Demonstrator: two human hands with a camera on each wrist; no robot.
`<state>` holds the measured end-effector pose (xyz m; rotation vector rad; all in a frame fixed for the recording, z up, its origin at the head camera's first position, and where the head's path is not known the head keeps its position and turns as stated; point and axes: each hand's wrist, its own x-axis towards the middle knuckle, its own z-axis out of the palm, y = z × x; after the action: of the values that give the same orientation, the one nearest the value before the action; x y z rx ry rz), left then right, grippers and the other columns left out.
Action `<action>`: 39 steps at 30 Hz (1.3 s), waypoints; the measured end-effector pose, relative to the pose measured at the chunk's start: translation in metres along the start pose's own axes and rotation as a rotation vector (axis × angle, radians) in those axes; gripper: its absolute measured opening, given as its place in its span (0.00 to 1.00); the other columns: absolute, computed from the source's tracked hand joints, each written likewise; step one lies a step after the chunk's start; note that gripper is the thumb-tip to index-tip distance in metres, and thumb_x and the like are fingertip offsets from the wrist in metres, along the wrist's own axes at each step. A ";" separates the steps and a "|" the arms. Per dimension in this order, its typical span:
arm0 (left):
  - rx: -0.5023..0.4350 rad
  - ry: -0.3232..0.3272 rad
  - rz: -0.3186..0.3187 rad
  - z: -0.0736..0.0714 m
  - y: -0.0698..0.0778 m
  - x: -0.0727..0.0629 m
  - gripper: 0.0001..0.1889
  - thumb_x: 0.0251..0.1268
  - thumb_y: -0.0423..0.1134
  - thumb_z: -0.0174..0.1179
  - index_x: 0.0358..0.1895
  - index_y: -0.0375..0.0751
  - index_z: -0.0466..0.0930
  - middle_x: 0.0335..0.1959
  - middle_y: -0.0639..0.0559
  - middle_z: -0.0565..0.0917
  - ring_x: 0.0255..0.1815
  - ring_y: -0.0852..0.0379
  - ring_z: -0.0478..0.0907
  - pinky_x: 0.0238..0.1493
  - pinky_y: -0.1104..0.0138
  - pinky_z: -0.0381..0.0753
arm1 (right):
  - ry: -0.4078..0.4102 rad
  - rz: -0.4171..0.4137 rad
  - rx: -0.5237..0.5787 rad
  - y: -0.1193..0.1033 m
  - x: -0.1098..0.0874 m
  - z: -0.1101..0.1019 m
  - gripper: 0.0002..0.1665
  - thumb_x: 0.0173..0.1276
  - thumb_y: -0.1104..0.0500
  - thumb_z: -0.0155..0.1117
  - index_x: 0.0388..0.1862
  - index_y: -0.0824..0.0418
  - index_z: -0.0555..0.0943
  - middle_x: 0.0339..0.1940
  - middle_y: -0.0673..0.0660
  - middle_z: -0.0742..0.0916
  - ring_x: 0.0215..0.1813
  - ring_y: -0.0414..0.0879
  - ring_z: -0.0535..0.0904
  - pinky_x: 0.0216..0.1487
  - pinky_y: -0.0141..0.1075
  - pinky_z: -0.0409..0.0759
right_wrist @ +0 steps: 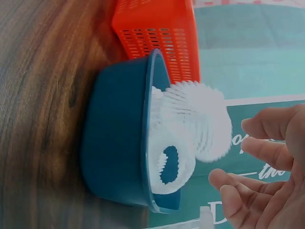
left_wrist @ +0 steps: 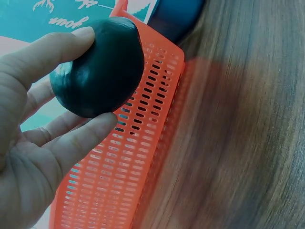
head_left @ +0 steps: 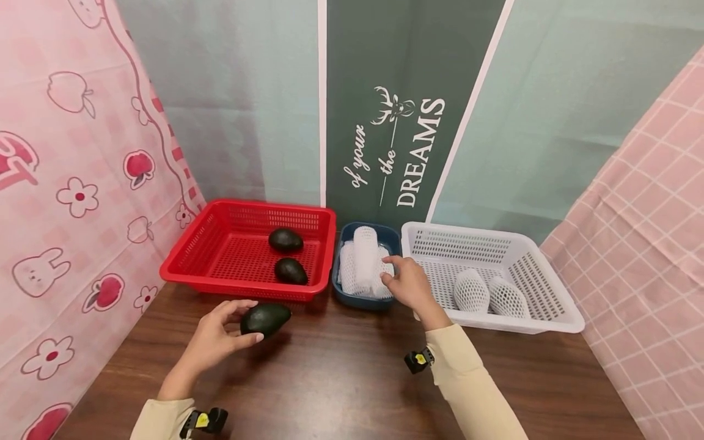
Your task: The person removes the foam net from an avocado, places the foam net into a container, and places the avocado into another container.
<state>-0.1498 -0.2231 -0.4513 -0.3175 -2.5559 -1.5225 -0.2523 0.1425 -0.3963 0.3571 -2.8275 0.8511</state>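
My left hand (head_left: 217,333) pinches a dark green avocado (head_left: 266,319) between thumb and fingers, held up in front of the red basket (head_left: 181,272). The left wrist view shows the same avocado (left_wrist: 102,71) gripped near its ends. My right hand (head_left: 408,282) hovers over the blue bin (head_left: 360,301), its fingers parted and holding nothing. White foam net sleeves (head_left: 365,256) fill that bin. In the right wrist view, the fingers are apart from the foam sleeves (right_wrist: 200,121).
Two avocados (head_left: 286,240) lie in the red basket. On the right, a white basket (head_left: 528,244) holds two net-wrapped fruits (head_left: 471,291). The baskets and bin stand in a row on a brown wooden table (head_left: 341,379), with curtains behind and at both sides.
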 end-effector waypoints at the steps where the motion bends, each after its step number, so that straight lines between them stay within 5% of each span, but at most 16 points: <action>1: -0.002 0.002 -0.001 0.000 0.000 0.000 0.29 0.37 0.35 0.77 0.50 0.44 0.77 0.40 0.49 0.75 0.39 0.51 0.79 0.36 0.66 0.80 | -0.003 -0.005 0.001 -0.001 0.000 -0.001 0.20 0.59 0.59 0.65 0.51 0.62 0.81 0.28 0.58 0.78 0.26 0.46 0.72 0.28 0.41 0.70; 13: -0.038 0.000 0.011 0.001 0.004 0.001 0.29 0.38 0.36 0.77 0.50 0.41 0.78 0.40 0.46 0.75 0.39 0.51 0.79 0.38 0.66 0.80 | -0.040 -0.013 0.036 -0.006 -0.002 -0.001 0.20 0.59 0.59 0.65 0.51 0.63 0.80 0.35 0.61 0.81 0.28 0.46 0.76 0.31 0.42 0.75; 20: -0.028 0.012 0.036 -0.002 0.012 0.003 0.30 0.36 0.33 0.77 0.50 0.43 0.78 0.40 0.48 0.76 0.38 0.52 0.80 0.37 0.65 0.80 | -0.172 0.013 -0.083 -0.022 -0.007 -0.005 0.23 0.60 0.55 0.65 0.54 0.61 0.78 0.42 0.63 0.82 0.40 0.52 0.79 0.41 0.48 0.76; 26: 0.041 0.077 0.091 0.001 0.019 0.011 0.31 0.36 0.32 0.77 0.51 0.44 0.78 0.40 0.52 0.76 0.40 0.55 0.78 0.37 0.68 0.80 | -0.231 -0.038 -0.103 -0.039 -0.008 -0.003 0.23 0.59 0.55 0.66 0.54 0.60 0.78 0.47 0.63 0.82 0.50 0.55 0.76 0.50 0.49 0.73; 33: 0.026 0.177 0.151 0.012 0.025 0.022 0.32 0.36 0.32 0.77 0.53 0.43 0.78 0.41 0.51 0.78 0.40 0.54 0.77 0.36 0.64 0.81 | -0.181 -0.123 -0.114 -0.047 -0.009 0.006 0.21 0.58 0.56 0.67 0.51 0.61 0.80 0.41 0.62 0.82 0.42 0.54 0.77 0.45 0.48 0.75; 39: 0.044 0.254 0.125 0.017 0.031 0.030 0.30 0.36 0.33 0.77 0.51 0.43 0.79 0.39 0.53 0.78 0.40 0.59 0.76 0.34 0.70 0.80 | -0.142 -0.178 -0.114 -0.056 -0.009 0.011 0.21 0.57 0.57 0.67 0.50 0.62 0.80 0.40 0.61 0.81 0.40 0.53 0.77 0.43 0.46 0.76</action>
<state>-0.1715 -0.1902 -0.4258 -0.2550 -2.3229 -1.3642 -0.2297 0.0927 -0.3787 0.6652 -2.9003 0.6493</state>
